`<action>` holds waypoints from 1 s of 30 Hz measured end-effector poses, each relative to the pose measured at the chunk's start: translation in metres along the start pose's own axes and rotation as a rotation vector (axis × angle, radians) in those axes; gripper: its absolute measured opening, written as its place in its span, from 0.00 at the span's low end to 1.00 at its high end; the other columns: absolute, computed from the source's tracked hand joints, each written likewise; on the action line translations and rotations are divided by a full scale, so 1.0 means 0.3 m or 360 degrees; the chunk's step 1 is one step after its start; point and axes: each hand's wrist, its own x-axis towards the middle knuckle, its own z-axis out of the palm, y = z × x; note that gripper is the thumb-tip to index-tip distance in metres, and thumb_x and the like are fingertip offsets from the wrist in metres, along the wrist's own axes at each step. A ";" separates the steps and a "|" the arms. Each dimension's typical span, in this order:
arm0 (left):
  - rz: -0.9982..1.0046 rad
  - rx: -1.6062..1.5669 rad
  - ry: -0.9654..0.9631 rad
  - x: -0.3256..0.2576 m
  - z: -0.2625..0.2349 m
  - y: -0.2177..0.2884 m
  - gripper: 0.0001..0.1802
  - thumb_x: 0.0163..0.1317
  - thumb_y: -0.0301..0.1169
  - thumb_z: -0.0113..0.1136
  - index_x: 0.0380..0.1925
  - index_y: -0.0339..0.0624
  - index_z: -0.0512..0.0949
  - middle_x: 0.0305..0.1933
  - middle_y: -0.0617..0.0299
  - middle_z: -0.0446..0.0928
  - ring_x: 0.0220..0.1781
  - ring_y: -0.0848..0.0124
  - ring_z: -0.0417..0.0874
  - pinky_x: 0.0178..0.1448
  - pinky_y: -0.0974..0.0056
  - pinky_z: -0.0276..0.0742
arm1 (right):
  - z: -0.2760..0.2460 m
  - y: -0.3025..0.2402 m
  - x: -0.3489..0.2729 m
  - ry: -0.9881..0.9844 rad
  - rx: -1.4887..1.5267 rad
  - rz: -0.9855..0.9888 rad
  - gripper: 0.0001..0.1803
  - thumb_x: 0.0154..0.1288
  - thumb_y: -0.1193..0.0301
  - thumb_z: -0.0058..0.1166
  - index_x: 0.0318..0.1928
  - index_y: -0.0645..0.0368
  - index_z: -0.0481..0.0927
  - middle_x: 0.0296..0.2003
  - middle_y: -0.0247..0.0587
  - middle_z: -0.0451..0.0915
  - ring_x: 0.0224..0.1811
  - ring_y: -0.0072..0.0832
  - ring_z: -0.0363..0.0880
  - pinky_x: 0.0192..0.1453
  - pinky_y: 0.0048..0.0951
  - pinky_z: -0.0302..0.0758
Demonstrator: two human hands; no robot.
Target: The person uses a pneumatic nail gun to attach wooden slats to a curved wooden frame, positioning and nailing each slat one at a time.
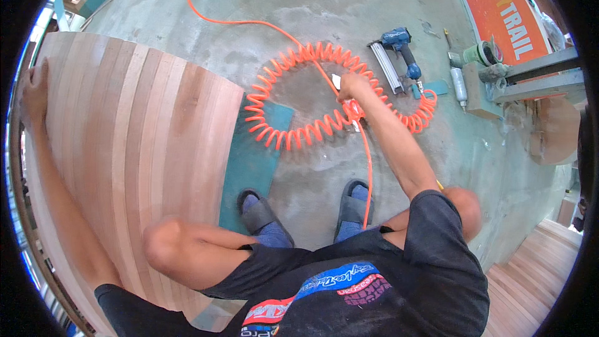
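At the far left, my left hand grips the outer edge of a large wooden panel made of glued strips. Some of its fingers are hidden by the edge. My right hand reaches out over a coiled orange air hose on the floor. Its fingers are closed, with a small white piece showing beside them; whether they hold that piece or the hose is unclear. Just below that hand lies a crumpled orange-and-white bundle. A blue nail gun lies to the right of the coil.
A teal board lies partly under the panel, near my sandalled feet. To the right are a tube, a green-and-white tin, a metal frame and an orange banner. More wood strips lie at lower right.
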 end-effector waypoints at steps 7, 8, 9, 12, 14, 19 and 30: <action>-0.0005 0.0000 -0.0043 0.012 -0.003 -0.012 0.41 0.64 0.68 0.49 0.63 0.48 0.76 0.63 0.51 0.78 0.65 0.51 0.78 0.68 0.49 0.70 | -0.010 0.044 -0.037 0.0198 0.0633 0.0178 0.25 0.44 0.65 0.69 0.45 0.60 0.83 0.43 0.52 0.86 0.49 0.41 0.86 0.53 0.40 0.80; 0.0049 -0.0017 -0.0036 0.017 0.000 -0.009 0.41 0.64 0.68 0.49 0.63 0.48 0.76 0.63 0.51 0.78 0.65 0.52 0.78 0.68 0.49 0.70 | -0.020 0.055 -0.035 0.0255 0.0818 0.0140 0.25 0.44 0.66 0.69 0.46 0.61 0.82 0.43 0.53 0.86 0.49 0.41 0.86 0.52 0.39 0.80; 0.0032 -0.0026 -0.0054 0.015 -0.004 -0.014 0.41 0.64 0.68 0.49 0.63 0.48 0.76 0.64 0.51 0.77 0.65 0.52 0.77 0.68 0.49 0.69 | -0.030 0.072 -0.036 0.0309 0.1006 0.0098 0.26 0.45 0.66 0.69 0.47 0.61 0.82 0.43 0.54 0.86 0.49 0.40 0.85 0.52 0.39 0.80; -0.0168 -0.0087 -0.0161 -0.017 -0.065 0.090 0.42 0.64 0.68 0.49 0.63 0.47 0.76 0.65 0.52 0.76 0.66 0.53 0.76 0.69 0.49 0.69 | -0.003 0.146 -0.027 0.0279 0.1194 0.0004 0.27 0.49 0.64 0.69 0.50 0.62 0.79 0.40 0.52 0.86 0.44 0.38 0.86 0.48 0.37 0.81; -0.0177 -0.0077 -0.0160 -0.020 -0.068 0.102 0.42 0.63 0.69 0.49 0.63 0.47 0.76 0.66 0.53 0.75 0.67 0.53 0.76 0.70 0.49 0.68 | 0.035 0.148 -0.009 0.0187 0.1227 -0.0084 0.28 0.54 0.61 0.70 0.52 0.62 0.78 0.39 0.50 0.86 0.39 0.37 0.86 0.43 0.36 0.82; -0.0118 0.0110 0.0025 -0.031 -0.066 0.080 0.41 0.63 0.69 0.48 0.62 0.49 0.77 0.65 0.54 0.76 0.67 0.55 0.76 0.70 0.49 0.68 | 0.109 0.098 0.036 -0.0191 0.2267 0.0254 0.23 0.68 0.54 0.61 0.43 0.65 0.78 0.28 0.46 0.83 0.21 0.24 0.81 0.23 0.28 0.80; 0.0015 -0.0046 0.0038 -0.010 -0.019 0.065 0.38 0.64 0.66 0.52 0.57 0.45 0.79 0.60 0.50 0.80 0.62 0.50 0.79 0.65 0.49 0.71 | -0.021 0.067 0.023 0.0578 0.0882 0.0214 0.31 0.50 0.48 0.67 0.49 0.57 0.85 0.44 0.52 0.87 0.49 0.46 0.86 0.52 0.47 0.80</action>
